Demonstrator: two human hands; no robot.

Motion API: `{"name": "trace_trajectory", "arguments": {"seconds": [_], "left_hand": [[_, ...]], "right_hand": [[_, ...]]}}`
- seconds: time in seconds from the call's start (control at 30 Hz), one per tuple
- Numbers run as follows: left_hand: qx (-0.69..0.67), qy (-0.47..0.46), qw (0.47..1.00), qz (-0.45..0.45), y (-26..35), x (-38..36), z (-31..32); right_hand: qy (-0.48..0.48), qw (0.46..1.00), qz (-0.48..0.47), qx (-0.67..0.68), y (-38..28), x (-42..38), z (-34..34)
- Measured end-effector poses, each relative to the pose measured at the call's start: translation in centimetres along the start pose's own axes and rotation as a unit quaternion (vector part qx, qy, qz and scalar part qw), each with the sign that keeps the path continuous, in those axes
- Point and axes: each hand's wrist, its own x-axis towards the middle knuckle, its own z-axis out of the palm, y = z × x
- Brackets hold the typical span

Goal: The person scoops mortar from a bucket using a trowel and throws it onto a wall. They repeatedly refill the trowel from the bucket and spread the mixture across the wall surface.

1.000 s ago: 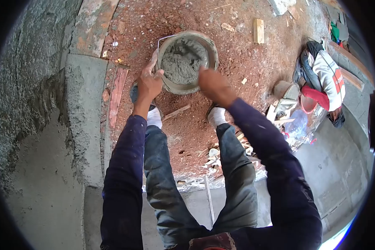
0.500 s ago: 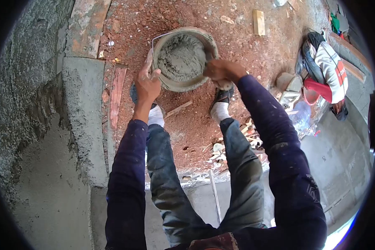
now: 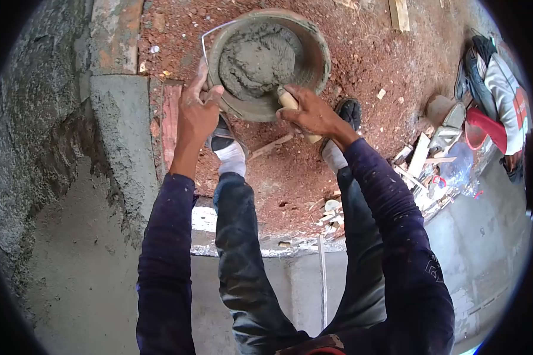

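A round bucket (image 3: pixel 314 66) with a thin wire handle holds wet grey mortar (image 3: pixel 257 59), in front of my feet in the head view. My left hand (image 3: pixel 196 118) grips the bucket's left side near the rim, thumb on the near side and fingers partly hidden behind the wall. At the near right rim, my right hand (image 3: pixel 315 115) is closed around the pale wooden handle of a trowel (image 3: pixel 288 99). The trowel's blade is out of sight at the mortar's edge.
Reddish soil (image 3: pixel 266 195) lies under my feet. To the left runs a concrete ledge (image 3: pixel 121 130) beside a rough plastered surface. Scrap wood (image 3: pixel 419 155), a red container (image 3: pixel 477 135) and piled clothing (image 3: pixel 503 89) are on the right. A wood block (image 3: pixel 398 15) lies beyond the bucket.
The view has shifted, and the bucket appears larger and higher in it. My right hand has turned at the rim, so the wooden handle now shows. The left hand keeps its grip.
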Motion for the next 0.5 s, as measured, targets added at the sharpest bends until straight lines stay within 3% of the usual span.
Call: {"name": "trace_trajectory", "arguments": {"seconds": [0.03,0.1,0.17,0.3,0.37,0.4,0.5], "left_hand": [[-0.002,-0.004,1.000,-0.005,-0.3,-0.3,0.4],[0.060,0.022,0.997,0.052,-0.9,-0.2,0.7],[0.066,0.022,0.997,0.030,-0.7,-0.4,0.9],[-0.041,0.012,0.999,-0.015,0.2,-0.6,1.1],[-0.086,0.006,0.996,-0.028,0.0,-0.5,1.1],[-0.100,0.013,0.993,-0.057,-0.1,-0.5,1.3],[-0.111,0.030,0.991,-0.072,-0.9,-0.4,1.5]], "right_hand": [[-0.001,1.000,0.006,0.002,0.8,-0.8,0.0],[0.036,0.990,-0.054,-0.123,1.3,-2.1,-0.3],[0.013,0.989,-0.046,-0.139,1.3,-3.9,-1.4],[0.016,0.972,-0.007,-0.234,-2.4,-7.0,-2.5],[-0.031,0.955,0.091,-0.280,-5.7,-8.1,-2.4],[0.029,0.956,0.034,-0.289,-6.2,-8.7,-1.6],[0.034,0.937,-0.010,-0.348,-3.7,-6.5,0.6]]}}
